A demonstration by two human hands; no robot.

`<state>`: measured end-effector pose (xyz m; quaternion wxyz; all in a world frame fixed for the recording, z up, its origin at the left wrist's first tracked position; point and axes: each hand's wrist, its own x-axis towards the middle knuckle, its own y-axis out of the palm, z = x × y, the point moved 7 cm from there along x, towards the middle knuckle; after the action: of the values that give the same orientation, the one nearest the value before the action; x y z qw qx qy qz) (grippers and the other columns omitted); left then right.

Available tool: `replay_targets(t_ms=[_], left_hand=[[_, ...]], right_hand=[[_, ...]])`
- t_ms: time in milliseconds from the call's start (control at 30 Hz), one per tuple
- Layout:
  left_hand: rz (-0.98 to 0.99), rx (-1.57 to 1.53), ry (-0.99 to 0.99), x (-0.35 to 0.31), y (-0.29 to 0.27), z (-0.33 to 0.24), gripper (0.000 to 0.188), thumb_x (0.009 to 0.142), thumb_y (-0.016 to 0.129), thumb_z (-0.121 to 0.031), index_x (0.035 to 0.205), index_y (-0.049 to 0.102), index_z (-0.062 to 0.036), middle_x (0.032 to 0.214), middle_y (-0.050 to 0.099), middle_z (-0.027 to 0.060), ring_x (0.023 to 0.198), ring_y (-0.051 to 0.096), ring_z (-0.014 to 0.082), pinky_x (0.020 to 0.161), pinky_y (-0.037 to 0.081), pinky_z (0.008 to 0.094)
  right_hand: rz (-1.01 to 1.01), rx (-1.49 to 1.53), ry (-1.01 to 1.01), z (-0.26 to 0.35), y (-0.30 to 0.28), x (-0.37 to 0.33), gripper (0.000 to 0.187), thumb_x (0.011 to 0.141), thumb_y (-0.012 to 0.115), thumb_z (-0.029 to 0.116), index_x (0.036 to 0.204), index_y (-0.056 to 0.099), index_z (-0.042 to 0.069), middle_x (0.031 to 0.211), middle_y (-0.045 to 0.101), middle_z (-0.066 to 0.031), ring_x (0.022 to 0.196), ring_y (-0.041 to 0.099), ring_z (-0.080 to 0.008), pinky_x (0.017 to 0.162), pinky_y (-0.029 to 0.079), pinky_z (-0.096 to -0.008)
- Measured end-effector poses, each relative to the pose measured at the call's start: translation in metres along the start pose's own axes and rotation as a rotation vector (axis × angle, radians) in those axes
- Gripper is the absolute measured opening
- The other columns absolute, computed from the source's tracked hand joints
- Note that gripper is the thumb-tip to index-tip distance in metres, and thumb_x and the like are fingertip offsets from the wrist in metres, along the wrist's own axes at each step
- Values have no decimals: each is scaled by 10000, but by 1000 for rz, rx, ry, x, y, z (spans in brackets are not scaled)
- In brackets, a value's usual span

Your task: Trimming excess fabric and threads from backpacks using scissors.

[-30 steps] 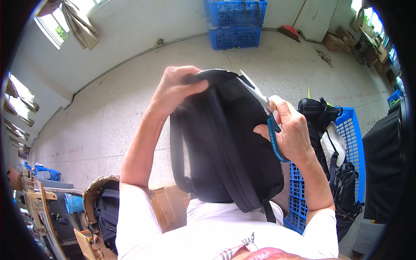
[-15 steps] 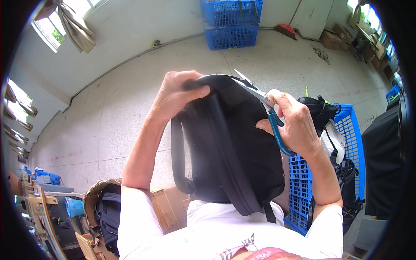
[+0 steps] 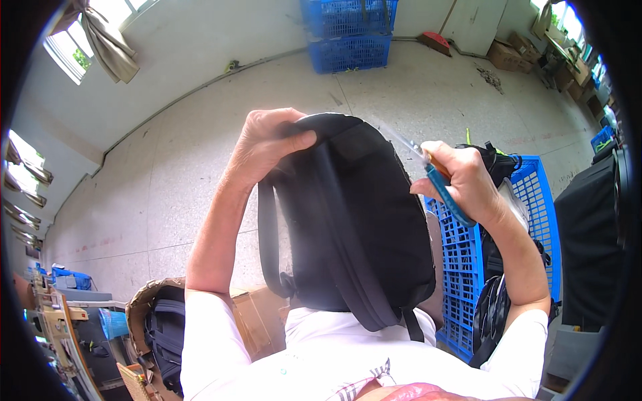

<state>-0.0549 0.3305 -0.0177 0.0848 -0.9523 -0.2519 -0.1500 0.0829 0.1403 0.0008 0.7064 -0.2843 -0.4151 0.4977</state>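
Observation:
A black backpack rests upright on my lap, its strap hanging on the left. My left hand grips the top edge of the bag, thumb on the near face and fingers behind it. In my right hand is a pair of scissors with blue handles. Their blades, smeared by motion, point up and left, just off the bag's upper right edge. The fingers of my right hand are wrapped round the handles.
On my right stands a blue plastic crate with black bags in it. A cardboard box and a round carton holding a dark bag are on the left. Stacked blue crates and a red dustpan stand by the far wall.
My right hand has moved right and slightly down with the scissors, whose blades have left the bag's edge and closed together. My left hand keeps its grip on the bag.

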Motion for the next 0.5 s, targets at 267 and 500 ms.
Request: replay_targets(t_ms=[267,500], left_hand=[[37,49,-4,10,19,-8,110,690,701,-51,787,656,-30,680,605,-20,640,532,44,610,434,187],[74,338,68,6,26,-24,229,693,677,-101,887,621,6,790,612,26,740,538,82,679,439,222]], right_hand=[[-65,819,101,-2,18,25,439,702,738,178,1061,539,23,684,477,71,619,433,-11,570,359,-141],[-159,917,98,-8,26,29,434,641,691,56,1047,546,1,798,583,23,701,515,-27,665,403,-152]])
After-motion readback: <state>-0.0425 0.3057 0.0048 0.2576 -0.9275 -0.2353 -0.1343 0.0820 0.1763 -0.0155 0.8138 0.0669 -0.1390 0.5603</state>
